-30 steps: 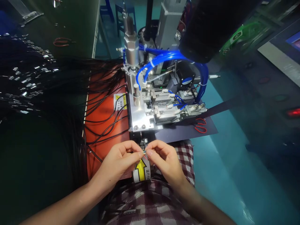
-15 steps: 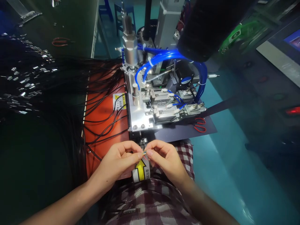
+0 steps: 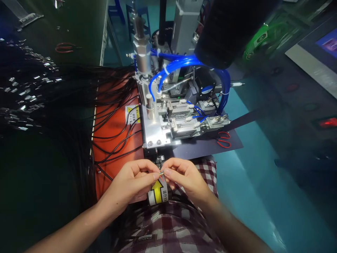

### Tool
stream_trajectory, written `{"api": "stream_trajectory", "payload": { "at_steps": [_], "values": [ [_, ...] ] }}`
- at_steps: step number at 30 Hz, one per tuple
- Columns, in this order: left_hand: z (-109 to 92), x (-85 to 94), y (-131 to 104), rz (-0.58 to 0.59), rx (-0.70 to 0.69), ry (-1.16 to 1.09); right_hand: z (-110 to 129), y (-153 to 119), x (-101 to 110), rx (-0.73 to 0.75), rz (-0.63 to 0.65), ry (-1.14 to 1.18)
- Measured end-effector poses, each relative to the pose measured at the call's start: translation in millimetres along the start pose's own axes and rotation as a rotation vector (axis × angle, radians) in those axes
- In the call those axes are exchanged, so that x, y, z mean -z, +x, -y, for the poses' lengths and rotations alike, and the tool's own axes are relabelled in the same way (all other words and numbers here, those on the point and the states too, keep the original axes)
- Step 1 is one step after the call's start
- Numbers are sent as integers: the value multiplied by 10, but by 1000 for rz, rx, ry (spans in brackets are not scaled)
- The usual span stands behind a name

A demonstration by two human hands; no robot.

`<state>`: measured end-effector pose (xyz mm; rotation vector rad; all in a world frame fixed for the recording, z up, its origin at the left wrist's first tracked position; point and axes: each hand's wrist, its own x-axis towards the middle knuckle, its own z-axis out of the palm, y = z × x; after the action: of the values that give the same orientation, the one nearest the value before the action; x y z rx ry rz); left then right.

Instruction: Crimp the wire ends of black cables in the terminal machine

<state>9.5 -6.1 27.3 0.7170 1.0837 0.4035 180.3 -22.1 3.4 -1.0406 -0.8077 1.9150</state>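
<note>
One small bundle of thin, multicoloured wires [image 3: 161, 173] lies at the lower centre, where we pinch it between the fingertips of our left hand [image 3: 135, 179] and right hand [image 3: 185, 175]. It runs roughly crosswise between them, just below the small black metal block [image 3: 159, 161], both hands equally near.

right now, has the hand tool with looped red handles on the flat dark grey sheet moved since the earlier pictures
No, the looped red-handled tool keeps its place on the dark grey sheet, judged against the silver metal machine beside it.
</note>
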Motion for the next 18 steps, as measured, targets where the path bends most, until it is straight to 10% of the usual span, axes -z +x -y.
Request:
{"api": "stream_trajectory", "payload": {
  "at_steps": [18],
  "values": [
    [-10,-42,-12,5,24,47,142,13,68,161,48,-479]
  ]
}}
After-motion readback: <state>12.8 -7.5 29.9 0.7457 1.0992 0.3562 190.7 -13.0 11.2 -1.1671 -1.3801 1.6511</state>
